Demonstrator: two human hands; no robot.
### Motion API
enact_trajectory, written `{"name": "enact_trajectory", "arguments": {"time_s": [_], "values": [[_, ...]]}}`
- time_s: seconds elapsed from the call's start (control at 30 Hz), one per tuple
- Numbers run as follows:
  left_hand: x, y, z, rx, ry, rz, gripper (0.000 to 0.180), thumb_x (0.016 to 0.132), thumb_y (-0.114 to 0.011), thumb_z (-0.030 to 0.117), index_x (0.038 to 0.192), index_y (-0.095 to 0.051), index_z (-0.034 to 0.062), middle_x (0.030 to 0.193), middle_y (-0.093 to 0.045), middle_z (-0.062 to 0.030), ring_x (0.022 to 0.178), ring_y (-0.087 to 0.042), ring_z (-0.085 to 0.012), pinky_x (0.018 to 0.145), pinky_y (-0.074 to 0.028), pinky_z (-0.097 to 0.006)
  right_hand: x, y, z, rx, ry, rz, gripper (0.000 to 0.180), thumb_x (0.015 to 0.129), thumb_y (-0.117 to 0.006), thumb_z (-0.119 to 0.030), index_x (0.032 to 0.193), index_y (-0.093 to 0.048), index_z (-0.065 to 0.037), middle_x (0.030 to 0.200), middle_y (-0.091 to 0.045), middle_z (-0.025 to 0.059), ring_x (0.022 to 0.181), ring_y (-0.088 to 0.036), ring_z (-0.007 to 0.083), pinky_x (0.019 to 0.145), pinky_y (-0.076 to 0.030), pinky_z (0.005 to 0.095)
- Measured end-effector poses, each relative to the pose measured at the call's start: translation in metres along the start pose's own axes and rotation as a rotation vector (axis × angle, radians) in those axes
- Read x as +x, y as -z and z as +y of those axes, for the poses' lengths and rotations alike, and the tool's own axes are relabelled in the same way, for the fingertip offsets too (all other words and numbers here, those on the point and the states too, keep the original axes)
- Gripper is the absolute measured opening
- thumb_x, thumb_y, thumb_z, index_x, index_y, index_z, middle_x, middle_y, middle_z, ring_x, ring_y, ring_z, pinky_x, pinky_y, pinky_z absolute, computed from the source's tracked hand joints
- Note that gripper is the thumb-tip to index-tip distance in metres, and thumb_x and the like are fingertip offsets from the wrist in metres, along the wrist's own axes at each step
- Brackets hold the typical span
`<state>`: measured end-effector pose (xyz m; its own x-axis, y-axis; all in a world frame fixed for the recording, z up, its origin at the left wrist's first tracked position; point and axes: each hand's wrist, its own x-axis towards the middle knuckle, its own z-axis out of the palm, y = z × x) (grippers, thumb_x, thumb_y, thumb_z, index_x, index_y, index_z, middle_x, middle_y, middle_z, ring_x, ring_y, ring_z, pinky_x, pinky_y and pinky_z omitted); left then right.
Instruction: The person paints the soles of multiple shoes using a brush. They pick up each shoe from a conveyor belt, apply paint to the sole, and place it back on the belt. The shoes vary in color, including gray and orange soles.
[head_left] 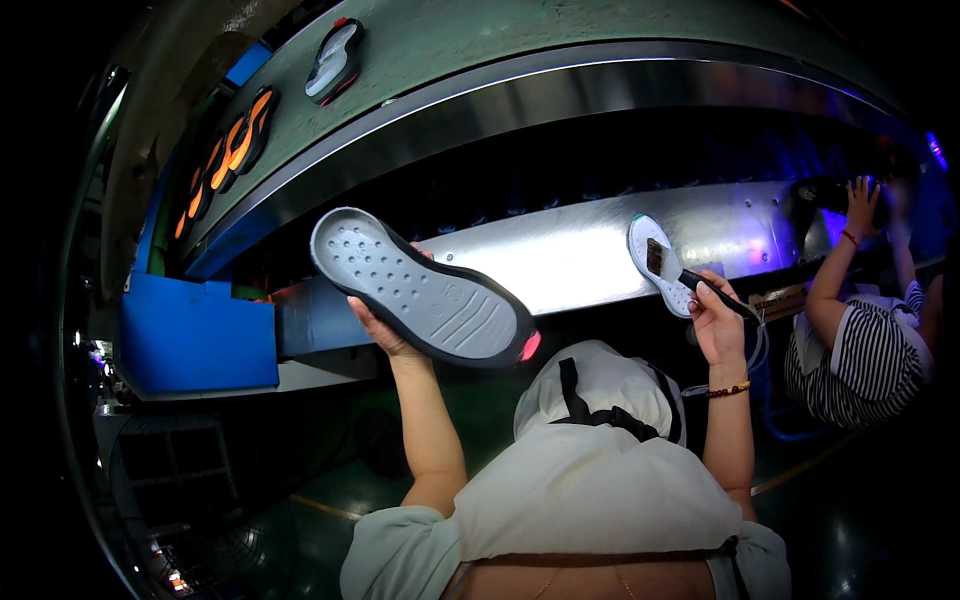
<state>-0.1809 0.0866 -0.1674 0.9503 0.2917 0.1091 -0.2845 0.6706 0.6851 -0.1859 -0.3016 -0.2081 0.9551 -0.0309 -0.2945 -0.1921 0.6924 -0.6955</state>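
Observation:
My left hand (385,335) grips a large shoe sole (420,290) from below and behind. The sole has a grey inner face with small dimples, a black rim and a pink patch at one end; it is tilted with that face up. In my right hand (718,325) is a brush (688,277) with a black handle and dark bristles, pinched between the fingers. Its bristles lie over a white, dimpled sole-shaped piece (645,240) in front of the metal ledge. Whether my right hand also supports that piece is hidden.
A green conveyor belt (520,35) with a metal edge curves across the far side, carrying a grey sole (333,65) and several orange-and-black soles (235,145). A blue box (200,335) stands at left. At right, another person in a striped sleeve (870,350) raises a hand (860,208).

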Motion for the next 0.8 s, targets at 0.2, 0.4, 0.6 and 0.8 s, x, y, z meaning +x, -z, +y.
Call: {"name": "enact_trajectory", "arguments": {"time_s": [0.2,0.4,0.6,0.8], "values": [[-0.012,0.003,-0.059,-0.166,0.317,0.090,0.078,0.074,-0.037,0.067,0.124,-0.038,0.0067,0.122,-0.044,-0.0085,0.109,-0.043,-0.0252,0.094,-0.034,-0.037,-0.005,-0.014,-0.007,-0.066,0.022,-0.097,0.022,0.076,-0.055,0.001,0.098,-0.051,-0.001,0.099,-0.056,0.0131,0.087,-0.055,0.0173,0.077,-0.044,0.0246],[-0.022,-0.056,-0.106,-0.247,0.661,-0.085,0.091,0.071,-0.016,0.075,0.120,-0.040,0.0030,0.116,-0.047,-0.0144,0.102,-0.048,-0.0274,0.089,-0.039,-0.039,-0.006,-0.054,-0.023,-0.229,0.024,-0.365,0.022,0.073,-0.055,0.003,0.094,-0.055,0.002,0.095,-0.058,0.0163,0.092,-0.056,0.0211,0.085,-0.042,0.0299],[-0.031,-0.097,-0.128,-0.255,0.781,-0.137,0.087,0.073,-0.013,0.074,0.124,-0.035,0.0068,0.115,-0.047,-0.0121,0.104,-0.047,-0.0238,0.088,-0.040,-0.037,0.025,-0.097,-0.030,-0.392,0.033,-0.434,0.019,0.072,-0.058,0.003,0.092,-0.058,0.005,0.087,-0.062,0.0144,0.079,-0.060,0.0160,0.074,-0.048,0.0249],[-0.038,-0.098,-0.144,-0.262,0.760,-0.209,0.083,0.076,-0.011,0.071,0.124,-0.035,0.0080,0.113,-0.048,-0.0096,0.102,-0.048,-0.0200,0.088,-0.039,-0.033,0.037,-0.120,-0.043,-0.606,0.197,-0.377,0.014,0.070,-0.063,0.001,0.085,-0.061,0.003,0.079,-0.063,0.0087,0.072,-0.059,0.0110,0.068,-0.047,0.0206]]}}
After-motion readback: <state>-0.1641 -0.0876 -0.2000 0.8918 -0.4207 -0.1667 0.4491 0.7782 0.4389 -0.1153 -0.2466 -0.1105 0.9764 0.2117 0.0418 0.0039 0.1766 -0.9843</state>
